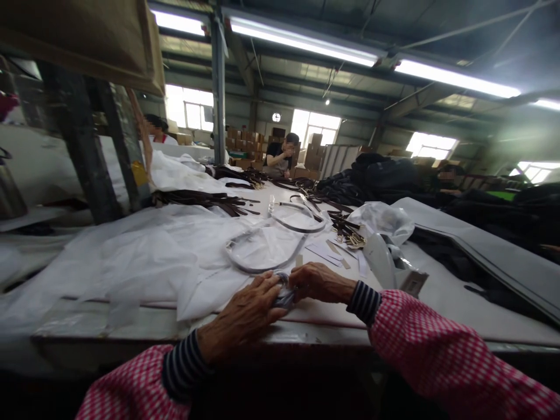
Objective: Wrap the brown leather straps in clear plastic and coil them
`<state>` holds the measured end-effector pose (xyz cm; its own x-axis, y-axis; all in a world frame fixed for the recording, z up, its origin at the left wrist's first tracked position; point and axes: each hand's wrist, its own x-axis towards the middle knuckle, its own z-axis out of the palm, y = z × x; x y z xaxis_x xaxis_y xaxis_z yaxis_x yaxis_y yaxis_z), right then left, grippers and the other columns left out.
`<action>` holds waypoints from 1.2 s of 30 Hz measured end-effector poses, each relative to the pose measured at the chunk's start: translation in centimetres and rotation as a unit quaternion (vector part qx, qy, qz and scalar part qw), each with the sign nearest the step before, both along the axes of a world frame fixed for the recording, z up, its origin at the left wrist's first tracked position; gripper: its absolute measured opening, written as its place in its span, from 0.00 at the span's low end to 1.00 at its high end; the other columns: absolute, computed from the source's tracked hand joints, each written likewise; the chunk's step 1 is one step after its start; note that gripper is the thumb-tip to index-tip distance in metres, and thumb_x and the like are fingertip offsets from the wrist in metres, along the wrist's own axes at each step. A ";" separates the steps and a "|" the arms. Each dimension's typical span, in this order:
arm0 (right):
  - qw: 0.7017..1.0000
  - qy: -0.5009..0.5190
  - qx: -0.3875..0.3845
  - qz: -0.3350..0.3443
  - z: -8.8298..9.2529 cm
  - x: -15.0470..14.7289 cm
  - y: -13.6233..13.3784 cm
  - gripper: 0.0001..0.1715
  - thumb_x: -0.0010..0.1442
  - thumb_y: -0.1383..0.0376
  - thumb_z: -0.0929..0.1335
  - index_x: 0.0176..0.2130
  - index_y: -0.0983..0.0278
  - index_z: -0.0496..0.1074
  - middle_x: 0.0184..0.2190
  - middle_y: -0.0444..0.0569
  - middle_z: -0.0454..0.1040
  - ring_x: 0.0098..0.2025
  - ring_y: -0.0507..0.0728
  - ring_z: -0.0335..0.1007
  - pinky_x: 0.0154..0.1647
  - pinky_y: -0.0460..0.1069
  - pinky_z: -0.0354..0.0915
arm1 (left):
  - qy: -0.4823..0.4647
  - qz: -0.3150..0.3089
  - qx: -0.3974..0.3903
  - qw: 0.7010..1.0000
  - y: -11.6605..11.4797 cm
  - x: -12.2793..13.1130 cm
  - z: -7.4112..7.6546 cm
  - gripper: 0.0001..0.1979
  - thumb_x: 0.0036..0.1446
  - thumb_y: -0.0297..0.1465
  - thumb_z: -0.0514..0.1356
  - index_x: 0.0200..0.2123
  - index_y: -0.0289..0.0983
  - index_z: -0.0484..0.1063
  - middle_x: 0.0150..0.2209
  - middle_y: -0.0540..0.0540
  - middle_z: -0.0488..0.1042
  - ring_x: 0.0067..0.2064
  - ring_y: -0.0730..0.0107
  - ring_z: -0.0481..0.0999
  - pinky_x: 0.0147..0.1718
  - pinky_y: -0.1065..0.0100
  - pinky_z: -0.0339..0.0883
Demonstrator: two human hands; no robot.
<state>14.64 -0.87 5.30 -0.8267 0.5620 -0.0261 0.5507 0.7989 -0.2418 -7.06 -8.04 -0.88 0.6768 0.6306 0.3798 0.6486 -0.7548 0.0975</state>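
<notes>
Near the table's front edge, my left hand (247, 309) is closed around a grey, shiny bundle (284, 298) that looks like a strap end in clear plastic. The fingertips of my right hand (321, 281) pinch the right side of the same bundle. Just beyond my hands lies a long strap loop (249, 268) wrapped in clear plastic; whether it joins the bundle is hidden by my fingers. A second wrapped strap (297, 227) curves behind it.
White plastic bags (144, 245) cover the left of the table. Dark straps (205, 200) lie behind them. Metal buckles (352, 239), paper strips (324, 254) and a white tape dispenser (385, 259) are to the right. Black fabric (385, 175) is piled farther back. A person (280, 156) sits across the table.
</notes>
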 end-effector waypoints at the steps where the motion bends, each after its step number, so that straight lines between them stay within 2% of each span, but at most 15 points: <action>1: 1.000 0.009 0.009 -0.005 -0.2 0.0 -0.1 0.06 0.58 0.70 0.77 0.37 0.63 0.79 0.35 0.44 0.79 0.35 0.53 0.73 0.33 0.45 0.55 | 0.000 0.005 0.000 1.000 0.2 0.4 0.2 0.11 0.67 0.30 0.59 0.52 0.40 0.74 0.58 0.39 0.73 0.64 0.52 0.66 0.64 0.48 0.61; 5: 0.999 0.036 0.027 -0.006 -1.2 0.7 -0.2 0.05 0.61 0.69 0.75 0.40 0.62 0.79 0.38 0.46 0.79 0.39 0.55 0.75 0.36 0.46 0.58 | -0.059 0.059 -0.026 0.996 0.9 1.8 0.4 0.07 0.69 0.31 0.57 0.46 0.39 0.74 0.46 0.43 0.77 0.53 0.57 0.74 0.60 0.53 0.65; 8: 0.999 0.040 0.023 0.013 -1.5 1.8 0.5 0.13 0.63 0.65 0.74 0.49 0.59 0.77 0.43 0.47 0.79 0.42 0.56 0.75 0.40 0.47 0.60 | -0.086 0.009 -0.080 0.993 1.8 0.8 0.7 0.07 0.69 0.29 0.56 0.43 0.40 0.75 0.43 0.46 0.79 0.56 0.59 0.72 0.62 0.57 0.62; 11: 0.999 0.030 0.043 0.014 -1.5 2.4 1.4 0.19 0.64 0.63 0.74 0.55 0.57 0.75 0.44 0.48 0.78 0.43 0.56 0.74 0.42 0.48 0.61 | -0.103 -0.050 -0.137 0.984 3.3 -1.4 1.8 0.08 0.66 0.26 0.59 0.45 0.39 0.76 0.51 0.45 0.77 0.64 0.58 0.66 0.62 0.60 0.62; 14: 0.998 0.035 0.056 0.007 -1.6 2.0 1.8 0.11 0.64 0.64 0.74 0.48 0.59 0.78 0.41 0.46 0.77 0.41 0.55 0.73 0.39 0.46 0.59 | -0.093 -0.101 -0.170 0.976 4.8 -3.3 3.4 0.10 0.65 0.26 0.59 0.47 0.40 0.77 0.57 0.44 0.74 0.61 0.60 0.69 0.62 0.60 0.62; 17: 0.997 0.039 0.065 0.001 -2.1 1.1 1.6 0.02 0.63 0.66 0.74 0.39 0.62 0.79 0.36 0.45 0.76 0.37 0.54 0.71 0.35 0.46 0.56 | -0.047 -0.094 -0.157 0.982 5.1 -2.9 4.6 0.09 0.65 0.26 0.59 0.46 0.40 0.76 0.55 0.44 0.75 0.56 0.61 0.71 0.58 0.60 0.64; 19: 0.997 0.041 0.067 -0.001 -2.3 0.7 1.5 0.01 0.63 0.67 0.74 0.38 0.62 0.79 0.34 0.45 0.75 0.35 0.54 0.70 0.34 0.46 0.54 | -0.006 -0.048 -0.115 0.992 4.7 -1.4 4.5 0.07 0.66 0.31 0.61 0.46 0.40 0.76 0.51 0.44 0.75 0.54 0.58 0.70 0.54 0.59 0.64; 22: 0.997 0.043 0.067 -0.005 -2.4 0.9 1.4 0.04 0.64 0.67 0.73 0.42 0.62 0.78 0.35 0.45 0.75 0.35 0.54 0.70 0.35 0.46 0.55 | 0.051 0.054 -0.049 0.996 3.7 1.4 3.1 0.10 0.65 0.34 0.61 0.47 0.39 0.74 0.45 0.43 0.76 0.49 0.54 0.70 0.47 0.55 0.63; 24: 0.997 0.042 0.061 0.001 -2.2 1.4 1.5 0.07 0.64 0.69 0.73 0.44 0.62 0.77 0.38 0.46 0.75 0.37 0.54 0.71 0.36 0.46 0.56 | 0.064 0.094 -0.029 0.993 3.4 2.6 2.1 0.09 0.66 0.34 0.59 0.46 0.37 0.74 0.43 0.42 0.76 0.46 0.53 0.71 0.45 0.54 0.62; 26: 0.998 0.040 0.057 0.010 -2.0 1.9 1.6 0.10 0.64 0.69 0.72 0.46 0.61 0.77 0.39 0.46 0.76 0.39 0.54 0.71 0.37 0.46 0.57 | 0.058 0.092 -0.038 0.993 3.5 2.6 1.9 0.07 0.67 0.33 0.58 0.43 0.37 0.74 0.42 0.43 0.77 0.46 0.54 0.71 0.45 0.55 0.61; 28: 0.997 0.041 0.061 0.010 -2.0 2.1 1.6 0.13 0.64 0.70 0.72 0.49 0.60 0.76 0.40 0.46 0.76 0.40 0.55 0.71 0.38 0.46 0.58 | 0.046 0.058 -0.071 0.995 3.9 1.8 2.4 0.05 0.67 0.31 0.58 0.41 0.38 0.74 0.43 0.45 0.77 0.48 0.56 0.71 0.45 0.56 0.60; 32: 0.994 0.062 0.090 -0.011 -2.9 1.4 1.1 0.06 0.64 0.71 0.71 0.42 0.63 0.77 0.38 0.46 0.76 0.38 0.54 0.71 0.36 0.46 0.57 | 0.023 -0.011 -0.116 0.993 4.9 -0.1 3.6 0.06 0.66 0.28 0.58 0.43 0.41 0.74 0.46 0.48 0.77 0.51 0.58 0.71 0.48 0.58 0.59; 34: 0.992 0.071 0.099 -0.015 -3.6 0.9 0.9 0.03 0.64 0.70 0.71 0.39 0.63 0.76 0.36 0.46 0.77 0.37 0.54 0.71 0.36 0.46 0.58 | 0.022 -0.008 -0.105 0.994 5.1 0.0 3.3 0.07 0.67 0.30 0.58 0.46 0.41 0.74 0.48 0.47 0.76 0.51 0.58 0.71 0.50 0.58 0.59; 36: 0.991 0.087 0.095 -0.016 -4.2 0.6 0.7 0.04 0.64 0.70 0.71 0.41 0.62 0.77 0.37 0.47 0.77 0.39 0.55 0.71 0.39 0.46 0.59 | 0.023 0.032 -0.075 0.996 5.0 0.8 2.3 0.08 0.67 0.34 0.59 0.47 0.41 0.74 0.47 0.45 0.76 0.50 0.56 0.71 0.49 0.57 0.60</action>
<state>15.29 -0.16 1.12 -0.7905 0.5696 0.2251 0.5400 0.8216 -0.1827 -6.24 -3.06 1.40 0.6483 0.7201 0.2475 0.7006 -0.6914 0.1765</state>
